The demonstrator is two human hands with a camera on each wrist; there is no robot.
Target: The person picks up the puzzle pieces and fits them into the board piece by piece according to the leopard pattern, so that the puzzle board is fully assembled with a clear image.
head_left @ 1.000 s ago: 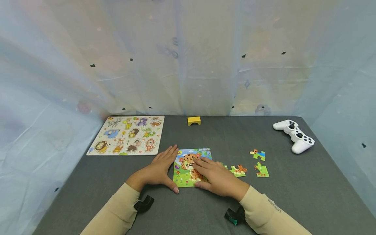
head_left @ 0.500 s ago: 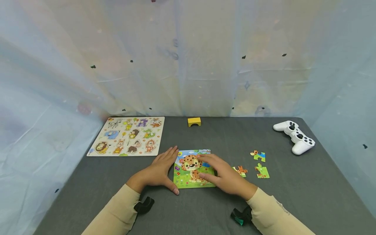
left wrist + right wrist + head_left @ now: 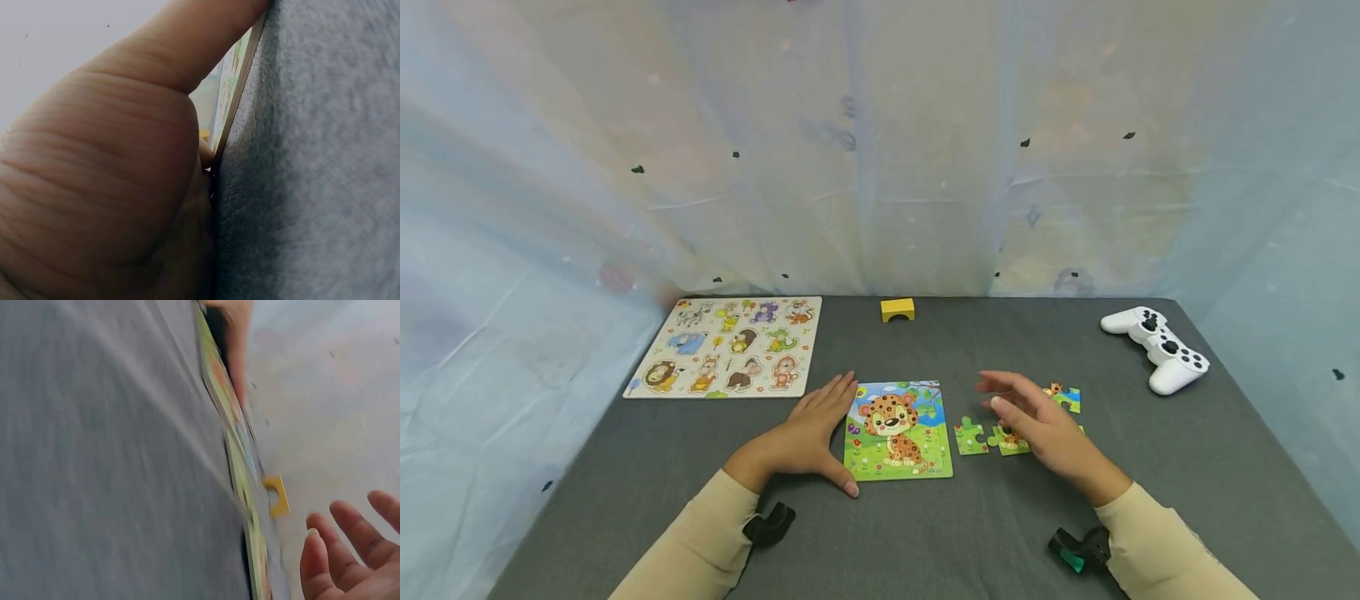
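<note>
A square leopard jigsaw puzzle (image 3: 892, 429) lies flat on the dark grey table. My left hand (image 3: 808, 437) rests along its left side, fingers straight and thumb spread toward the near left corner. To the right of the puzzle, my right hand (image 3: 1045, 429) hovers with loosely bent fingers and nothing in them; the right wrist view shows its fingers (image 3: 350, 550) apart from the table. Below and beside that hand lie loose puzzle pieces: a green one (image 3: 972, 437), one with orange and green (image 3: 1011, 442), and a blue and green one (image 3: 1067, 398) farther back. The hand partly covers another.
At the back left lies a white board of animal pictures (image 3: 722, 346). A yellow arch block (image 3: 897, 310) stands near the table's back edge. A white game controller (image 3: 1157, 350) is at the back right. Pale sheeting (image 3: 925, 150) hangs behind the table.
My right hand has lifted off the leopard puzzle and moved right, over the loose pieces, uncovering the puzzle's right side and the green piece. My left hand has stayed in place.
</note>
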